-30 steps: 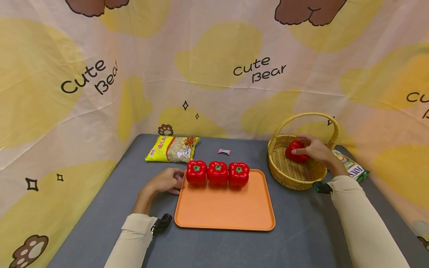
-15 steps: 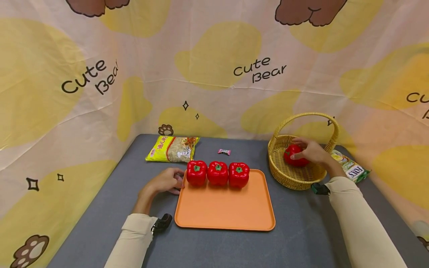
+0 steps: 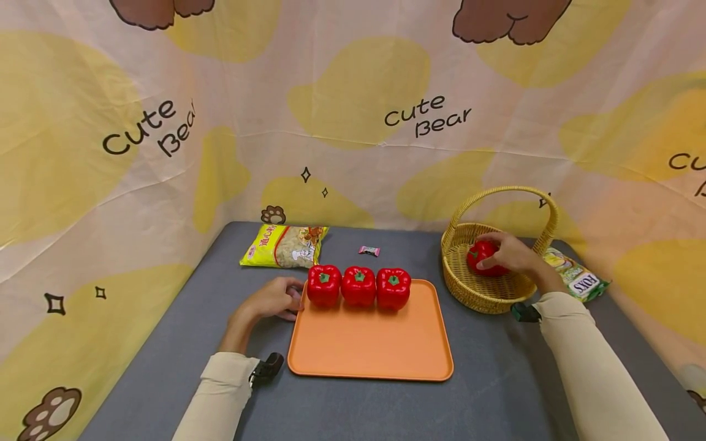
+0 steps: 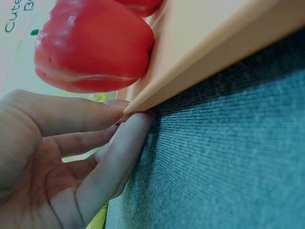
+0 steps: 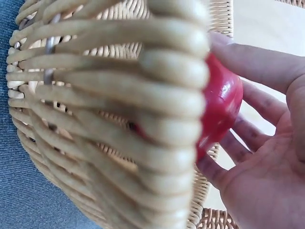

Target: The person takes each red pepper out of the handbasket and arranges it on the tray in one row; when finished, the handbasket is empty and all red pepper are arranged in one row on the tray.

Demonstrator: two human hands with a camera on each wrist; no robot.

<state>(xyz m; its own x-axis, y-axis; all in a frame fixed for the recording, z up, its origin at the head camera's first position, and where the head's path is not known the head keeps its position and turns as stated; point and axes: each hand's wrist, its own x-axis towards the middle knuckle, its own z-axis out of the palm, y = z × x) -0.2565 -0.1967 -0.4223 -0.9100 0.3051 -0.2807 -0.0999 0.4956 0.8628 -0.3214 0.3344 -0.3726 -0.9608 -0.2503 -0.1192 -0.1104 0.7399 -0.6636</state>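
Observation:
On the left, my left hand (image 3: 271,299) pinches the rim of an orange tray (image 3: 369,349); the left wrist view has the thumb above and fingers below that rim (image 4: 190,67). A row of 3 red bell peppers (image 3: 358,288) with green stems stands upright along the tray's far part. Inside a wicker basket (image 3: 469,295) at the right, my right hand (image 3: 513,252) holds another red bell pepper (image 3: 481,257), tipped with its stem toward the left. In the right wrist view the basket's wall (image 5: 114,90) hides much of this pepper (image 5: 223,100).
A yellow bag of pasta (image 3: 284,246) lies behind the tray at the left. A small pink wrapped candy (image 3: 369,250) is at the back. Right of the basket lies a green FOX'S packet (image 3: 579,278). The basket's handle (image 3: 502,191) arches over its opening. Patterned cloth stands behind the table.
My right hand has moved slightly left and lower in the basket, and the bell pepper it holds has tipped so its stem shows at the left. The left hand and tray stay put.

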